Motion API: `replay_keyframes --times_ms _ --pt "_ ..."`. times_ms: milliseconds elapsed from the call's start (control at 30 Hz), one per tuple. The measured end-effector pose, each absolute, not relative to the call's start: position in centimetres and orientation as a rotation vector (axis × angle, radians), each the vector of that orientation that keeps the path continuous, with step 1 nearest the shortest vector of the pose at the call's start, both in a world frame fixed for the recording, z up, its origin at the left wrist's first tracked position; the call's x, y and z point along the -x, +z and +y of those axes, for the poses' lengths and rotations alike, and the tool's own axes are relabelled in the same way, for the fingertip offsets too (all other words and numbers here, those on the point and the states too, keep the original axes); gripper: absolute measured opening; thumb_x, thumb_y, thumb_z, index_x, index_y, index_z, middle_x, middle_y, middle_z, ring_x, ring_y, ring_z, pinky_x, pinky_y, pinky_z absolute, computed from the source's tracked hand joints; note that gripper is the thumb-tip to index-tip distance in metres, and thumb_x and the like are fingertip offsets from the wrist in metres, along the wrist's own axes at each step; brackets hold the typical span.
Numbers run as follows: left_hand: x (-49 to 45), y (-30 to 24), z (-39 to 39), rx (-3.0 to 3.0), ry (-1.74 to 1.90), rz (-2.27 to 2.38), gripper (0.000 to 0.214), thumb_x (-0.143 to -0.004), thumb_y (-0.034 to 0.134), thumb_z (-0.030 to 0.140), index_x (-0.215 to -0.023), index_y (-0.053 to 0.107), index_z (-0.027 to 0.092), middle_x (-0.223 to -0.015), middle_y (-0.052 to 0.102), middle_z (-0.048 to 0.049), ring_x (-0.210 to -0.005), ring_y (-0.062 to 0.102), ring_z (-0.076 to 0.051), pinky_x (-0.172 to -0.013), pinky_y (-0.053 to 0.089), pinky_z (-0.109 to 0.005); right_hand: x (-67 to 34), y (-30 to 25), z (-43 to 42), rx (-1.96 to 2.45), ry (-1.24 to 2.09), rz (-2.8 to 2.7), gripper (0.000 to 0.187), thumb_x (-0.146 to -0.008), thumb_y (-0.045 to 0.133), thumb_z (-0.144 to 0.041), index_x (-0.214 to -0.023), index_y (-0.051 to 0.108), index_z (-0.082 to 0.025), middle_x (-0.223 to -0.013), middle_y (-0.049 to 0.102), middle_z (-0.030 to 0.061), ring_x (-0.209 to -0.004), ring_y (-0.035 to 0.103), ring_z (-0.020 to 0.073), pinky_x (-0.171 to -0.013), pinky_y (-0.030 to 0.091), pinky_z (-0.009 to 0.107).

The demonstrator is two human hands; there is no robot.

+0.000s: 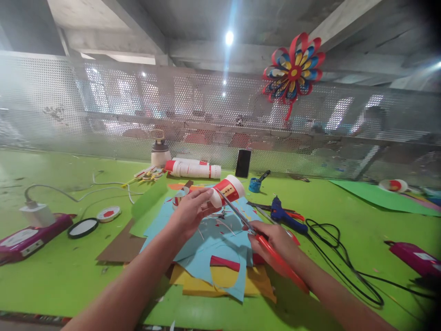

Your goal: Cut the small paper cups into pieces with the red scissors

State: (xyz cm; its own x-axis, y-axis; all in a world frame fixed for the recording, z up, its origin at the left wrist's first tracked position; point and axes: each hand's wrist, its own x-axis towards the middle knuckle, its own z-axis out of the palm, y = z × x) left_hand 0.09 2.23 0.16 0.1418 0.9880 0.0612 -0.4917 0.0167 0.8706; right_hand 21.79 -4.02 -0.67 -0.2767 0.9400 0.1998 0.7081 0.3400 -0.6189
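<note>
My left hand (190,212) is closed around a red and white paper cup (229,189), held on its side above the table with its rim facing right. My right hand (275,239) grips red-handled scissors (272,250). Their open metal blades reach up and left to the cup's lower edge. Under both hands lies a pile of blue, yellow and red paper sheets (220,257) with cut strips on top.
The green table (69,276) carries a blue glue gun (287,216) with a black cord, a stack of cups (193,169), a phone (243,162), a spray bottle (160,149), pink devices at left (31,236) and right (415,257), and lids. A paper flower (293,71) hangs on the mesh wall.
</note>
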Motion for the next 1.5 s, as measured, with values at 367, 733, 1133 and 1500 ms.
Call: replay_keyframes --times_ms 367,733,1133,1500 --pt "0.55 0.10 2.90 -0.871 1.250 0.653 0.027 -0.073 0.075 0.018 -0.096 0.070 0.004 -0.106 0.071 -0.0203 -0.095 0.069 -0.029 -0.092 0.054 -0.044 -22.05 -1.33 -3.14 1.455 0.559 -2.123 0.031 -0.072 0.050 -0.014 -0.096 0.070 -0.017 -0.058 0.061 -0.0024 -0.050 0.058 0.0153 -0.047 0.038 0.022" --pt "-0.02 -0.28 2.62 -0.768 1.217 0.658 0.018 -0.077 0.071 0.016 -0.088 0.070 0.002 -0.095 0.072 -0.0196 -0.083 0.069 -0.024 -0.080 0.058 -0.038 -21.89 -0.78 -3.66 1.473 0.584 -2.074 0.013 -0.074 0.052 -0.017 -0.076 0.065 -0.020 -0.059 0.061 -0.0018 -0.053 0.059 0.0155 -0.049 0.039 0.022" --pt "0.00 -0.03 2.67 -0.732 1.211 0.661 0.015 -0.079 0.069 0.015 -0.087 0.068 0.003 -0.094 0.072 -0.0196 -0.081 0.070 -0.024 -0.081 0.057 -0.041 -22.00 -0.74 -3.94 1.467 0.565 -2.120 0.022 -0.076 0.051 -0.015 -0.089 0.069 -0.016 -0.057 0.061 -0.0013 -0.053 0.058 0.0167 -0.050 0.039 0.024" --pt "-0.01 -0.02 2.31 -0.970 1.329 0.716 0.037 -0.066 0.083 0.022 -0.096 0.064 0.011 -0.090 0.070 -0.0125 -0.079 0.069 -0.025 -0.077 0.056 -0.045 -21.67 -0.46 -3.56 1.460 0.661 -2.098 0.017 -0.077 0.049 -0.016 -0.081 0.066 -0.016 -0.055 0.058 -0.0021 -0.047 0.055 0.0133 -0.047 0.038 0.022"
